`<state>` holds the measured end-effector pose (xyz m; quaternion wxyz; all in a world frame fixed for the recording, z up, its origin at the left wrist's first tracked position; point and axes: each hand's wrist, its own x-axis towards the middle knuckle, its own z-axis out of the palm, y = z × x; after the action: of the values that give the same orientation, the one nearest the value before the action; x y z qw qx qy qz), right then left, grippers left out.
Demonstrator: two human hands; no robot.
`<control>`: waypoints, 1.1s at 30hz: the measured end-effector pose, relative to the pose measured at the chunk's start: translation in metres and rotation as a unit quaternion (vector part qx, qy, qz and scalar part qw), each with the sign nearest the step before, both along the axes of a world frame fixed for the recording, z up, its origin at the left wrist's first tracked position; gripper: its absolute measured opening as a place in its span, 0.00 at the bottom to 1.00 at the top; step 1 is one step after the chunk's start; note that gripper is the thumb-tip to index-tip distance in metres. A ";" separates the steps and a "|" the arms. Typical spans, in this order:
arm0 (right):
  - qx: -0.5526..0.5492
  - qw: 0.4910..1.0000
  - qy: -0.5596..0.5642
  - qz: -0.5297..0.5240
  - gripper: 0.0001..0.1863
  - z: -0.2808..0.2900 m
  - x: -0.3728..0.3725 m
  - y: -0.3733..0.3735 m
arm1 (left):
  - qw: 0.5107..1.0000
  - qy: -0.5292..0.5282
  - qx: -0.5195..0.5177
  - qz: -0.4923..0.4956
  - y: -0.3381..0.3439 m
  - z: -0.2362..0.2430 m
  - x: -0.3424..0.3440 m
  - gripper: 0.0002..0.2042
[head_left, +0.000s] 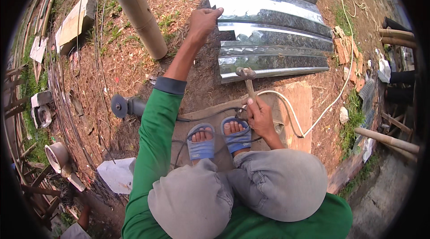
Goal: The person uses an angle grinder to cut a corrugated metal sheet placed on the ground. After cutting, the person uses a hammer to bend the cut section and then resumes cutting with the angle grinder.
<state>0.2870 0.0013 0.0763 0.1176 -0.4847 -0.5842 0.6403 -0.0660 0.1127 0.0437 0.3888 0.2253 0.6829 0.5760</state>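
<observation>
My right hand (262, 120) grips the wooden handle of a hammer (246, 73), whose metal head points away from me. The hammer head is over the near edge of a stack of shiny ribbed metal sheets (277, 37). Stretched forward, my left hand (204, 25) is at the sheets' left end, with its fingers closed together. Whether they pinch the sheet edge or something small is hidden. An angle grinder (127, 106) with a dark disc lies on the ground left of my feet, its black cord running past my blue slippers (201, 149).
A thick bamboo pole (139, 15) stands ahead on the left. Under my feet lies a board (298, 113), crossed by a pale cable (329, 104). Thin rods (56, 95) run along the left. Broken wood pieces (347, 55) and bamboo poles (387, 139) lie on the right.
</observation>
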 end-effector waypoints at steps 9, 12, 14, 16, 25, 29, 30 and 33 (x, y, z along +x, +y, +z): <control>0.105 0.993 0.043 -0.027 0.26 -0.010 -0.017 0.004 | 0.998 0.031 -0.053 -0.001 -0.004 0.017 0.014 0.20; 0.143 0.986 0.070 -0.042 0.24 0.000 -0.019 0.009 | 0.998 0.030 -0.060 0.010 -0.003 0.009 0.015 0.18; 0.214 0.969 0.118 -0.048 0.22 0.010 -0.016 0.012 | 0.998 0.022 -0.061 0.011 -0.002 0.008 0.015 0.17; 0.279 0.940 0.192 -0.049 0.21 0.015 -0.017 0.017 | 0.999 0.003 -0.045 0.009 0.000 0.009 0.014 0.17; 0.231 0.968 -0.091 0.045 0.26 0.004 -0.052 0.022 | 0.998 0.026 -0.053 0.021 0.001 0.019 0.024 0.16; 0.328 0.944 -0.009 0.015 0.20 0.021 -0.035 0.031 | 0.999 0.028 -0.030 0.020 -0.001 0.020 0.029 0.17; 0.336 0.942 -0.007 -0.002 0.19 0.022 -0.032 0.031 | 0.999 0.029 -0.025 0.015 -0.002 0.021 0.029 0.17; 0.377 0.925 -0.024 -0.038 0.20 0.020 -0.017 0.035 | 0.999 0.024 -0.023 0.004 -0.005 0.026 0.030 0.18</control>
<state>0.2704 0.0359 0.0959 0.3020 -0.4420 -0.7663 0.3554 -0.0362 0.1072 0.0695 0.3750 0.2271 0.7061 0.5561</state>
